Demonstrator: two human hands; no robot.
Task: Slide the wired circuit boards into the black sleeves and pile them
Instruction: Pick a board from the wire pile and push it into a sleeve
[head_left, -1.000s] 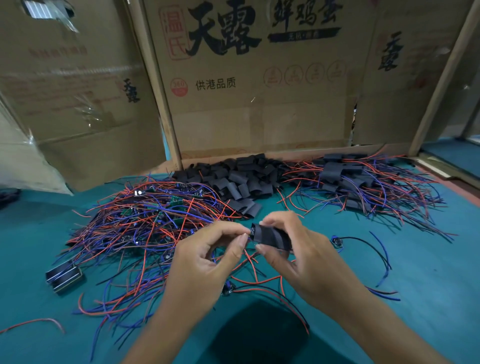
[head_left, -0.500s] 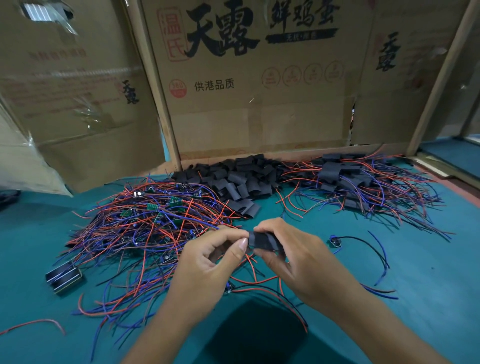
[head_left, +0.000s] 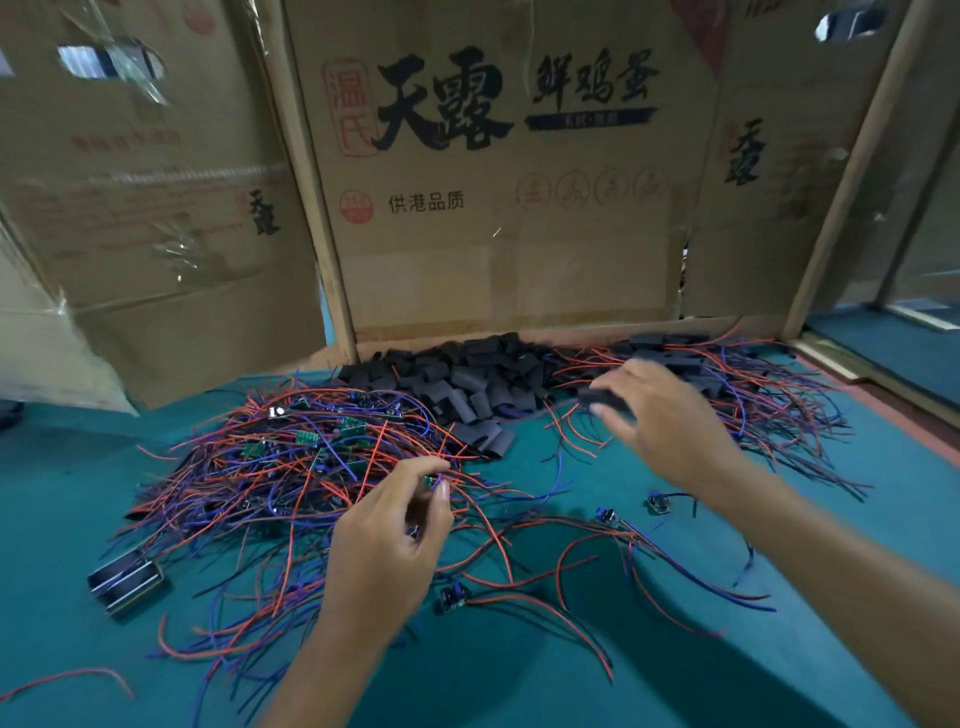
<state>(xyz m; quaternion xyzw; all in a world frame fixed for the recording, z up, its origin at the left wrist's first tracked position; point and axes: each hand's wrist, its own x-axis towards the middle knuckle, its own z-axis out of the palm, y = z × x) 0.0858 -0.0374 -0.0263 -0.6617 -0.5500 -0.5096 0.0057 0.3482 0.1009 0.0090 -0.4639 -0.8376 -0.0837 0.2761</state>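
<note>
My right hand (head_left: 670, 421) holds a sleeved board (head_left: 605, 400), blurred with motion, low over the near left edge of the pile of sleeved boards (head_left: 727, 384) at the back right. My left hand (head_left: 395, 530) pinches a small green wired circuit board (head_left: 430, 480) at the right edge of the tangle of unsleeved wired boards (head_left: 291, 462) with red and blue wires on the left. A heap of empty black sleeves (head_left: 457, 379) lies at the back centre, between the two piles.
Everything lies on a teal table mat (head_left: 831, 597). Cardboard boxes (head_left: 498, 208) wall the back. A small black metal-edged block (head_left: 127, 577) sits front left. Loose wired parts (head_left: 657, 503) and stray wires lie between my hands.
My hands have separated. The right hand carried the sleeved board up and right toward the finished pile; the left hand moved to the tangle and pinched a new board.
</note>
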